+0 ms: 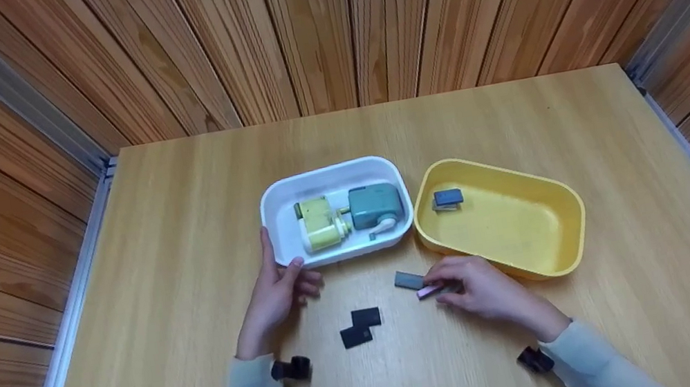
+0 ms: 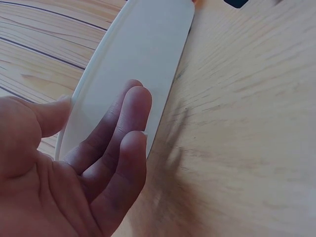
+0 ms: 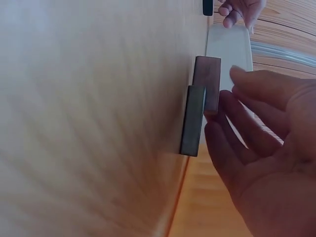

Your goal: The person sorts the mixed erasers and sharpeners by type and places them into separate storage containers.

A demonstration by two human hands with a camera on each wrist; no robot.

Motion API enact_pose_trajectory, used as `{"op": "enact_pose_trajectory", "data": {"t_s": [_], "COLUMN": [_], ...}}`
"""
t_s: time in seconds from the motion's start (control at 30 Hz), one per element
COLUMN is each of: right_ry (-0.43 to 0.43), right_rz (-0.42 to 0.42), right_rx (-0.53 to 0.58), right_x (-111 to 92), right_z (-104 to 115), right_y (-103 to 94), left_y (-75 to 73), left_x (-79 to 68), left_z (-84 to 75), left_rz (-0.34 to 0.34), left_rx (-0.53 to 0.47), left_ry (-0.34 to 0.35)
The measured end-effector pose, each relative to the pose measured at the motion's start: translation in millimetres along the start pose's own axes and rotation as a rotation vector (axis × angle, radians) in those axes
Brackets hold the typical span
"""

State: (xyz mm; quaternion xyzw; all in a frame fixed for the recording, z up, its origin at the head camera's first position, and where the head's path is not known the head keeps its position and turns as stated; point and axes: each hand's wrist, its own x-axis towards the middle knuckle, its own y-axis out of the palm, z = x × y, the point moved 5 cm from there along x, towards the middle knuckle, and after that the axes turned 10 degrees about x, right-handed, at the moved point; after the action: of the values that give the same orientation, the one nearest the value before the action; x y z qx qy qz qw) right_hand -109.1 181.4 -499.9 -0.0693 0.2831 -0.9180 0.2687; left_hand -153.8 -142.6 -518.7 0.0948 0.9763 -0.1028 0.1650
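My left hand point(image 1: 274, 296) touches the near left corner of a white tray point(image 1: 355, 253), thumb at its rim, other fingers loosely bent beside its outer wall. In the tray lie a teal device with a crank point(image 1: 375, 206), like a pencil sharpener, and a yellow-green device point(image 1: 320, 222). My right hand point(image 1: 483, 286) is at two small oblong blocks on the table, one grey point(image 1: 408, 280) and one pinkish point(image 1: 428, 292). In the right wrist view, fingertips meet the end of the pinkish block point(image 3: 207, 81), the thumb is apart from it, and the grey block point(image 3: 193, 121) is in front.
Right of the tray, a yellow basket point(image 1: 519, 231) stands at an angle, close to it. A small blue stapler point(image 1: 447, 199) is inside it. Two flat black pieces point(image 1: 360, 328) lie on the table between my hands, their corners meeting. Wood-patterned walls point(image 1: 318, 30) surround the table.
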Motion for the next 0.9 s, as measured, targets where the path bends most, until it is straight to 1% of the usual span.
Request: {"op": "enact_pose_trajectory", "data": {"t_s": [0.2, 0.3, 0.43, 0.53, 0.67, 0.77, 0.9], "right_ry": [0.054, 0.073, 0.081, 0.057, 0.048, 0.075, 0.083], "right_rz": [0.007, 0.001, -0.008, -0.015, -0.024, -0.024, -0.018], "right_rx": [-0.026, -0.035, -0.04, -0.06, -0.081, -0.075, -0.066], "right_x": [3.2, 4.1, 5.6, 6.6, 6.2, 5.3, 4.6], "right_z": [-3.4, -3.0, -2.0, -0.9, -0.4, -1.5, -1.6], "right_y": [-0.4, 0.2, 1.6, 2.8, 3.0, 2.9, 3.4], "left_y": [0.1, 0.3, 0.9, 1.1, 1.2, 1.4, 1.5], "left_x": [0.3, 1.0, 1.8, 2.1, 1.5, 0.8, 0.7], "left_z": [-1.9, -1.7, 0.4, 1.2, 0.6, -0.1, -0.3], "left_rz": [-0.003, -0.003, -0.002, 0.0, 0.0, 0.0, 0.0], "left_rx": [0.005, 0.002, -0.012, -0.017, -0.017, -0.019, -0.021], "left_ry": [0.005, -0.003, -0.022, -0.008, 0.014, 0.011, 0.003]}}
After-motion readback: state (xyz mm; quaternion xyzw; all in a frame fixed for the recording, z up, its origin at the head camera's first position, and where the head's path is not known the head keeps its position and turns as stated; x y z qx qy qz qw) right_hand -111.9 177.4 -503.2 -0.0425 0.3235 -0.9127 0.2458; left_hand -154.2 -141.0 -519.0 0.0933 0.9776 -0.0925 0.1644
